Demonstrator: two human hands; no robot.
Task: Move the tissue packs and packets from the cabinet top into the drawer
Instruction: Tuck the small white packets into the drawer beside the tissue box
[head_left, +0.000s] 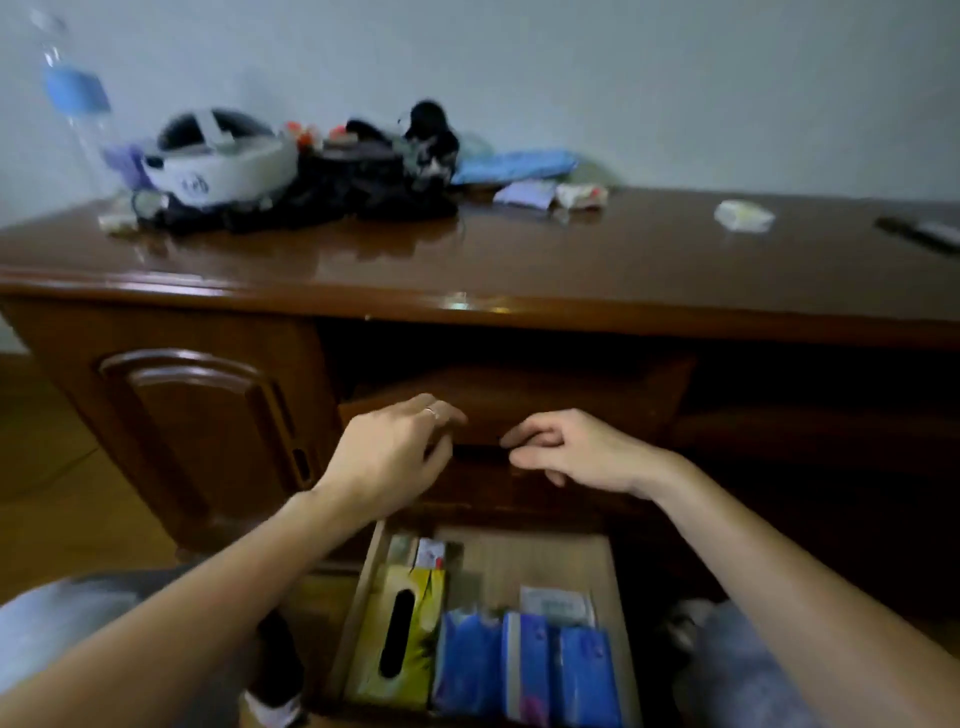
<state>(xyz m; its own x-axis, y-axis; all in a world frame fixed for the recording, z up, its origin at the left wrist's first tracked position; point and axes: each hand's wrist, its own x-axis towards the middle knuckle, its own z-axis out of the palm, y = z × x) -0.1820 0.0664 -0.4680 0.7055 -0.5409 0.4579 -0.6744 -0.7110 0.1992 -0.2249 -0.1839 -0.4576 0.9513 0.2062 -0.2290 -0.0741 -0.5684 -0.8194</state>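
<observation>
Both hands hold nothing: the left hand (395, 452) and the right hand (566, 449) hover with fingers loosely curled in front of the upper drawer's front panel (519, 400), fingertips close to its lower edge, though whether they touch the wood cannot be told. Below the wrists, the lower drawer (618, 597) stands pulled out, holding a yellow tissue box (415, 639) along its left side, three blue tissue packs (524, 665) side by side at the near end, and a pale flat packet (556, 605) just behind them. On the glossy brown cabinet top (519, 260), a white packet (743, 215) lies alone toward the right, and a lilac packet (524, 195) beside a red-and-white packet (582, 196) rests near a blue cloth (514, 163). Farther left sit a white headset (218, 161), a dark bag (337, 192) and a clear water bottle (72, 93).
</observation>
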